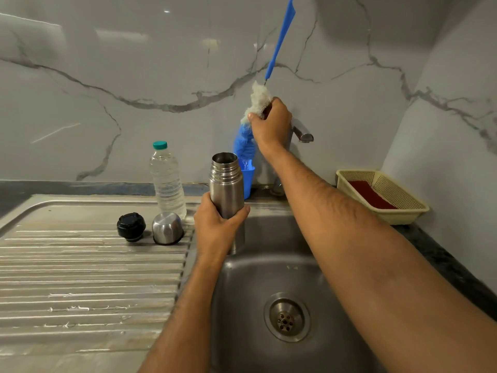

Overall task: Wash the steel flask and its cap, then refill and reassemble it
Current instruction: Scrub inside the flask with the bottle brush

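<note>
My left hand (pixel 219 223) grips the open steel flask (pixel 226 184) upright at the sink's left rim, its mouth uncovered. My right hand (pixel 271 121) is raised behind it and closed around the bristle head of a bottle brush (pixel 279 39), whose blue handle points up along the wall; white and blue bristles stick out of my fist. The brush's lower end reaches toward a blue cup (pixel 248 179) behind the flask. The black stopper (pixel 131 226) and the steel cap (pixel 167 228) rest on the drainboard, left of the flask.
A clear water bottle (pixel 167 179) with a teal lid stands behind the steel cap. The tap (pixel 302 131) juts out beside my right hand. The sink basin (pixel 336 305) with its drain lies below. A yellow basket (pixel 382 195) holding a red pad sits on the right counter.
</note>
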